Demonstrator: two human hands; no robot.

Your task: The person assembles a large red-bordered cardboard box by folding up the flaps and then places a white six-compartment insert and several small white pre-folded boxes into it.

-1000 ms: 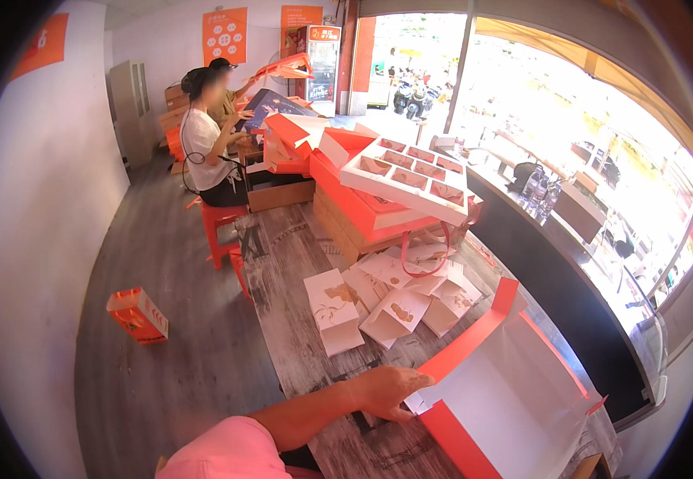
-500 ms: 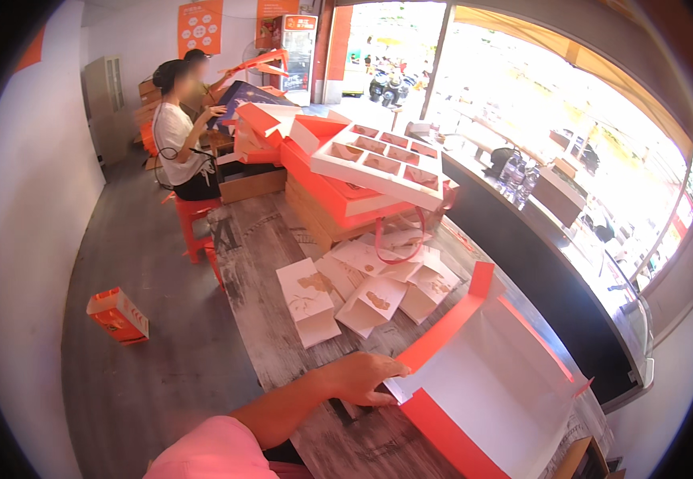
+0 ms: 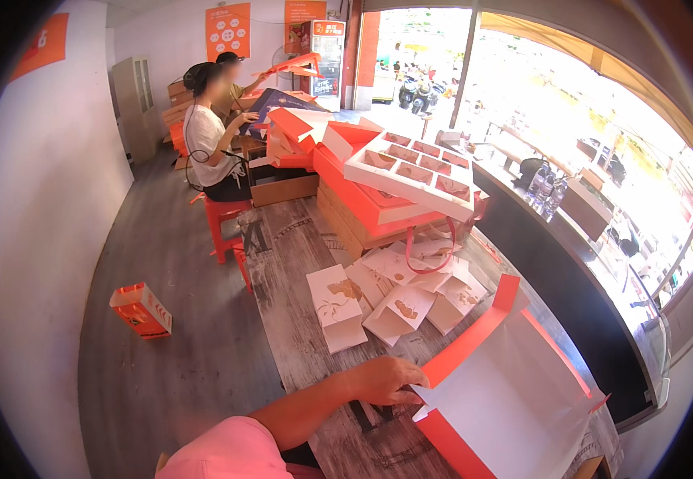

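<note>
Everything slid toward 3 o'clock as the view turned; the left hand (image 3: 384,382) stayed at a corner of the white-lined orange box (image 3: 514,391), between 4 and 5 o'clock on the desk (image 3: 286,267); fingers (image 3: 412,373) half-curled, grip unclear; that corner still gaped.

The left hand (image 3: 388,382) has edged slightly along the orange-and-white box (image 3: 510,391) — away from its near wall (image 3: 467,449).

Wide fisheye view from my head, looking down and ahead along the table (image 3: 298,311), my left hand (image 3: 385,381) near
</note>
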